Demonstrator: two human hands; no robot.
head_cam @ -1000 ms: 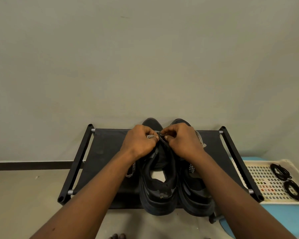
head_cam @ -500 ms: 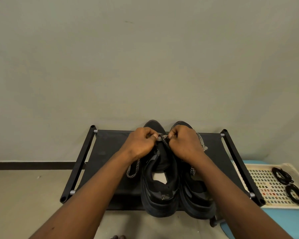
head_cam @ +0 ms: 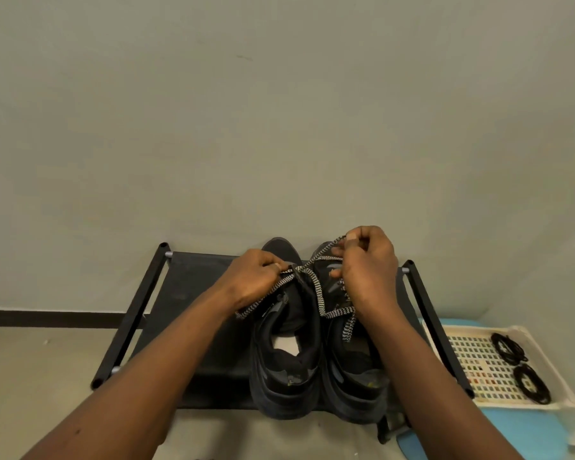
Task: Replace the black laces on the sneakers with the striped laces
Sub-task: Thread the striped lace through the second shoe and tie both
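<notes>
Lacing the sneakers with striped cord

Two coiled black laces lie in a cream perforated tray on the right. Both black sneakers stand side by side on a black rack. The left hand pinches the striped lace at the tongue, while the right hand grips its raised end.

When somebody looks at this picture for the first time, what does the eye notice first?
Both hands work at the centre: the left hand and the right hand grip a striped lace over a pair of black sneakers on a dark rack. At the right edge, coiled black laces lie in a white tray.
</notes>
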